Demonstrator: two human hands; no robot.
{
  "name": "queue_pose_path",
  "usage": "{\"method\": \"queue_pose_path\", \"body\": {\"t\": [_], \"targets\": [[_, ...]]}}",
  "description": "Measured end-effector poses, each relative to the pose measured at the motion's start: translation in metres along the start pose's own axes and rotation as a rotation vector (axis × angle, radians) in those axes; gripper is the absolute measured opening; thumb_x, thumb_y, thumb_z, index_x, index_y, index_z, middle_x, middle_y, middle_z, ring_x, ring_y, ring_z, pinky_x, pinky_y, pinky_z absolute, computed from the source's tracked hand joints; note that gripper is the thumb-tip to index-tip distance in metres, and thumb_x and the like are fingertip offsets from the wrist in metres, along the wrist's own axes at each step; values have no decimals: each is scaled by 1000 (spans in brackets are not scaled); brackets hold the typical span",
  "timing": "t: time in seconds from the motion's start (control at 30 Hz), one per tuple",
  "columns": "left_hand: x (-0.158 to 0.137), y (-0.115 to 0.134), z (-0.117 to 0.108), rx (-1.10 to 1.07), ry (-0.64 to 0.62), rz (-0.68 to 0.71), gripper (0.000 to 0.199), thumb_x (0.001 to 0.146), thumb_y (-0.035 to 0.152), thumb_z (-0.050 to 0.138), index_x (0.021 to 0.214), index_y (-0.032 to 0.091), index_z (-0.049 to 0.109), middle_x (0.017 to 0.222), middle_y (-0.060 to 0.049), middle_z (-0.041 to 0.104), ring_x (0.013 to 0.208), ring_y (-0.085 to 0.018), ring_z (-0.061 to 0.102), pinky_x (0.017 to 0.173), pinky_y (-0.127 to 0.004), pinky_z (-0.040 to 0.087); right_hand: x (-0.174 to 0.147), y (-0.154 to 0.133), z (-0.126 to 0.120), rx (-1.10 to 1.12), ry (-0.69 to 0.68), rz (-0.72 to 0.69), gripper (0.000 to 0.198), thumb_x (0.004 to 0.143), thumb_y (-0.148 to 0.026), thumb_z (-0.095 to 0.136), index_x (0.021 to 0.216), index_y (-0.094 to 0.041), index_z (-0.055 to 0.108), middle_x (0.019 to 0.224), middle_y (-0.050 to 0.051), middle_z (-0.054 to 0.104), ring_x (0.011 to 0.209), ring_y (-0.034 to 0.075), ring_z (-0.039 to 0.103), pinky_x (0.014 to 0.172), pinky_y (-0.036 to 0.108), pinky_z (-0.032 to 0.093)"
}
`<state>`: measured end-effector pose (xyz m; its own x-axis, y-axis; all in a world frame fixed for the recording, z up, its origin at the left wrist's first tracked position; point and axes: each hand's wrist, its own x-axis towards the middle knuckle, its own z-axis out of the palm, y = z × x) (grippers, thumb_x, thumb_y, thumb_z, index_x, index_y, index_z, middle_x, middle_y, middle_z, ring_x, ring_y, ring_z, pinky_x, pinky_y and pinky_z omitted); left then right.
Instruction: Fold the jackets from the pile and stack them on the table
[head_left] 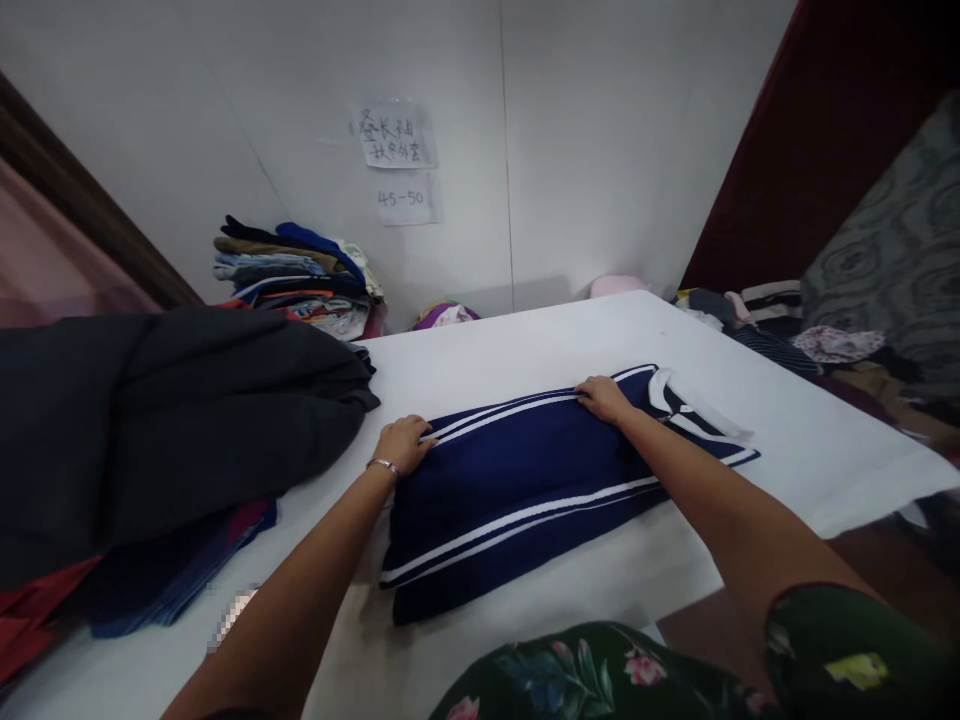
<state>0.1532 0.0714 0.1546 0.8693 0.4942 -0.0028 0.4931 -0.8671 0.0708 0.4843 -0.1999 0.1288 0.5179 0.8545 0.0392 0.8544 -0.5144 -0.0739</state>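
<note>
One blue jacket [517,460] on a white table [487,350], right of a dark garment [225,400]. Left hand [403,445] at its far left corner, right hand [602,400] on its far edge near the collar [706,404]; pinching or merely pressing, impossible to tell. Probable step: straightening folded sides. Next, likely: an even hold at the left end.

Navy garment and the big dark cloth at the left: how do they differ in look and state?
The navy garment carries white stripes; the big dark cloth shows no stripes. The navy garment lies fairly flat, while the big dark cloth is bulky and rumpled. The left hand and right hand both touch the navy garment; neither touches the big dark cloth. Both are dark fabric.
</note>
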Motion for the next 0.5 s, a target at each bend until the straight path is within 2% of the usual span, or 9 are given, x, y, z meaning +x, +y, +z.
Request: {"method": "queue_pose_path", "body": {"t": [0.1,0.23,0.4,0.5], "targets": [[2,1,-1,0,-38,-16,33,84,39,51,109,23,66,115,-9,62,107,-26,54,91,-36,38,1,0,-1,-27,-36,-19,32,89,-29,48,115,-24,65,113,9,63,105,24,55,90,34,37],[5,8,-3,42,-58,-42,26,82,35,54,101,24,69,110,-9,64,108,-27,53,92,-36,36,6,-2,-5,-55,-88,-49,29,86,-27,51,110,-26,67,116,7,62,107,23,55,91,33,36],[12,13,-3,91,-70,-26,22,82,30,52,93,22,69,104,-10,65,103,-26,56,89,-37,37,9,-13,-10,-93,-111,-25,28,84,-22,51,107,-20,67,113,11,63,106,26,55,91,36,35],[10,10,-12,69,-68,1,19,80,28,51,86,21,68,98,-10,67,99,-26,57,86,-36,38,6,-18,-14,-101,-104,-17,27,85,-19,49,106,-17,65,114,13,63,107,26,55,90,36,35]]}}
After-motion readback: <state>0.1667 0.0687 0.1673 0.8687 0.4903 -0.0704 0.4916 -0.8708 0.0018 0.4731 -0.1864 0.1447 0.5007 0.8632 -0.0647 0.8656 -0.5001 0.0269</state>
